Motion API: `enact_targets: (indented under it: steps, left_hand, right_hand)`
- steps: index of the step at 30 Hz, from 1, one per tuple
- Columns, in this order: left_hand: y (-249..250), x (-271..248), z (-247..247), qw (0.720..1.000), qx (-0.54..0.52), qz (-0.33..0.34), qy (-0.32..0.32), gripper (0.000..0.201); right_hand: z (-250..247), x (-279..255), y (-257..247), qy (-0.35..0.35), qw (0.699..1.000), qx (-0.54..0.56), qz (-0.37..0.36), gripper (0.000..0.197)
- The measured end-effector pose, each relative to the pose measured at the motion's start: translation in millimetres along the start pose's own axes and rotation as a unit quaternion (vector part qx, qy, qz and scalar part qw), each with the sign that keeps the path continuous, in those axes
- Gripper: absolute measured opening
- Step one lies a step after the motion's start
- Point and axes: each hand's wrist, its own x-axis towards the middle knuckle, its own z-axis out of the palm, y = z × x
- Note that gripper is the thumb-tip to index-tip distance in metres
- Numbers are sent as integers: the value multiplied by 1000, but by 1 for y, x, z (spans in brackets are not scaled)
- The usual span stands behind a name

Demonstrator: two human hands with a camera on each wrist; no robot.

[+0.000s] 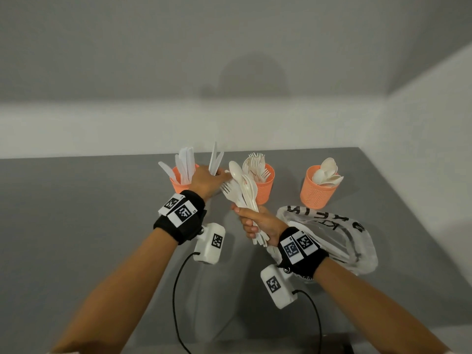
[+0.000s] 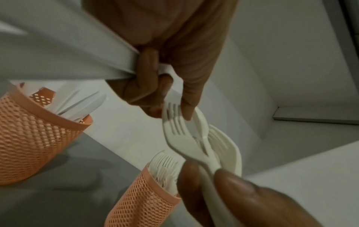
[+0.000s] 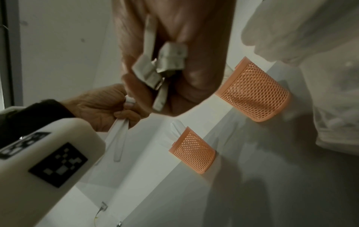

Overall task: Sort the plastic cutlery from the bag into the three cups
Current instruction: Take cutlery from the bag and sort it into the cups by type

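**Mixed bundle upright in the right hand, two knives in the left**

Nearest, the right hand (image 1: pixel 258 223) has its fingers curled tight round the handles of a bundle of cutlery (image 1: pixel 242 187). The bundle's long axis runs from 5 o'clock up to 11 o'clock, fork tines and spoon bowls uppermost. The handle ends poke out below the fist.

At 3 o'clock of that hand the plastic bag (image 1: pixel 332 233) lies crumpled on the grey table (image 1: pixel 76 213); its contents are hard to make out.

Further off, the left hand (image 1: pixel 207 180) pinches two knives (image 1: pixel 215 159), blades pointing to 12 o'clock, while its fingertips reach the bundle's top.

Farthest stand three orange mesh cups: the knife cup (image 1: pixel 178 183) partly hidden behind the left hand, the fork cup (image 1: pixel 264 186) behind the bundle, and the spoon cup (image 1: pixel 315 192) at 2 o'clock.
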Motion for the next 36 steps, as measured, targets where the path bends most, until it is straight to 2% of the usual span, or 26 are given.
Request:
enact_targets:
  steps: [2,5,8,10,14,16,18,22,25,27,31,36]
  left_hand:
    - [2,1,1,1000,-13,17,19,25]
    - [3,8,1,994,-45,40,86,18]
    - [4,13,-3,988,-61,41,138,22]
    - [2,13,-5,986,-92,48,127,26]
    - [0,8,-5,995,-85,28,46,35]
    - [0,12,-8,994,-93,30,51,36]
    - [3,19,-14,990,-109,34,87,31]
    - [12,27,-32,966,-202,25,159,22]
    - [10,37,-50,931,-292,3,220,20]
    - [2,46,-61,910,-342,-14,233,15]
    - [-10,59,-71,929,-280,-6,241,32]
    - [1,80,-72,916,-284,55,279,47]
  right_hand:
    - [0,0,0,2,1000,-7,-5,10]
    - [0,0,-1,2,1000,-23,-15,12]
    - [3,0,-6,-11,999,-37,-19,13]
    - [4,0,-10,-16,999,-42,-21,12]
    - [5,2,-15,-16,999,-43,-21,12]
    - [6,4,-15,-19,998,-48,-20,14]
    - [7,5,-16,-25,998,-55,-19,14]
    - [10,5,-20,-35,996,-83,-22,16]
    - [8,5,-20,-33,995,-96,-20,16]
    - [6,6,-18,-24,994,-106,-19,16]
    - [4,9,-18,-1,994,-112,-23,18]
    - [1,16,-25,39,995,-79,-36,31]
